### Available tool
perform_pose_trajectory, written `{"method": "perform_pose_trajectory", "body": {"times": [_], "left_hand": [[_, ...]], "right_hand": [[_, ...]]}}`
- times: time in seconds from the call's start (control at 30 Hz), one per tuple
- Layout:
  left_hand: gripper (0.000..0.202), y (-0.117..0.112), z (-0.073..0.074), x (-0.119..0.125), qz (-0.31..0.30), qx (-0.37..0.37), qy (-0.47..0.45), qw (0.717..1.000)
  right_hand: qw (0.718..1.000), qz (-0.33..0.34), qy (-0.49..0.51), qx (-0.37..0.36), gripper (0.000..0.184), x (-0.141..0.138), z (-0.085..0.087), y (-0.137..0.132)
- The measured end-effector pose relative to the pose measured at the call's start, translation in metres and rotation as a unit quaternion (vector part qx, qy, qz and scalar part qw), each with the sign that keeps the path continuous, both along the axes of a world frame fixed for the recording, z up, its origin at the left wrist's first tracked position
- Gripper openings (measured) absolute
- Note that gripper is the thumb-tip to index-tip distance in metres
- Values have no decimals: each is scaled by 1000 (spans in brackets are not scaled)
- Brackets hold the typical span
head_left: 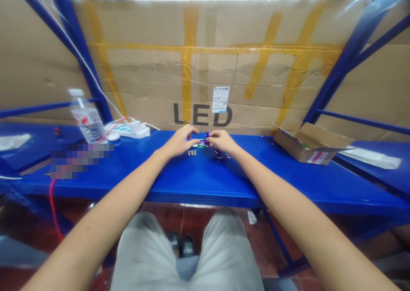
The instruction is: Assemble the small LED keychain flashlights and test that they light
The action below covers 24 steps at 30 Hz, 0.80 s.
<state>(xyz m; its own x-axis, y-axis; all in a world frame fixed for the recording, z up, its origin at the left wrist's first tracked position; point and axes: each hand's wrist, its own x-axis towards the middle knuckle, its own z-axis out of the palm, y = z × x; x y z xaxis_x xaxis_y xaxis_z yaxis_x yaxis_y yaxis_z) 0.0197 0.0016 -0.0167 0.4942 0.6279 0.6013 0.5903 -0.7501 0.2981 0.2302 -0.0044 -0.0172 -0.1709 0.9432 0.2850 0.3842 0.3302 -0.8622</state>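
Pinched between thumb and forefinger of the right hand [226, 142], a small purple piece [207, 136] is held near the middle of the far edge of the blue tabletop [198, 175].
It is judged light, probably stiff and smooth, and best taken by its sides with the fingertips; its material cannot be told. Beside it the left hand [179, 141] is poised, thumb and forefinger parted, near thin coloured pieces [201, 145]. Small metal pieces [192, 153] are set in rows nearer the front edge. Toward the far right corner an open carton [307, 148] is placed; toward the far left, a power strip [131, 129] and a bottle [86, 118]. The far edge is backed by cardboard [153, 81] marked LED.
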Motion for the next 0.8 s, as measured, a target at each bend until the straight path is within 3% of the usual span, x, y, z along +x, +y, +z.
{"method": "perform_pose_trajectory", "body": {"times": [0.07, 0.17, 0.3, 0.6, 0.8], "left_hand": [[13, 3, 0, -9, 18, -38, 59, 997], [14, 3, 0, -16, 30, -106, 129, 985], [16, 1, 1, -14, 38, -182, 156, 970], [18, 2, 10, -28, 53, -240, 185, 952], [29, 4, 13, -36, 44, -273, 192, 942]], "right_hand": [[1000, -23, -6, 0, 7, 3, 0, 3], [1000, -23, -18, 2, 8, 5, -1, 4], [999, -8, -33, 1, 10, 3, -2, 1], [998, 24, -48, -28, 10, 2, 0, -5], [990, 99, -95, -11, 7, -2, -1, -9]]}}
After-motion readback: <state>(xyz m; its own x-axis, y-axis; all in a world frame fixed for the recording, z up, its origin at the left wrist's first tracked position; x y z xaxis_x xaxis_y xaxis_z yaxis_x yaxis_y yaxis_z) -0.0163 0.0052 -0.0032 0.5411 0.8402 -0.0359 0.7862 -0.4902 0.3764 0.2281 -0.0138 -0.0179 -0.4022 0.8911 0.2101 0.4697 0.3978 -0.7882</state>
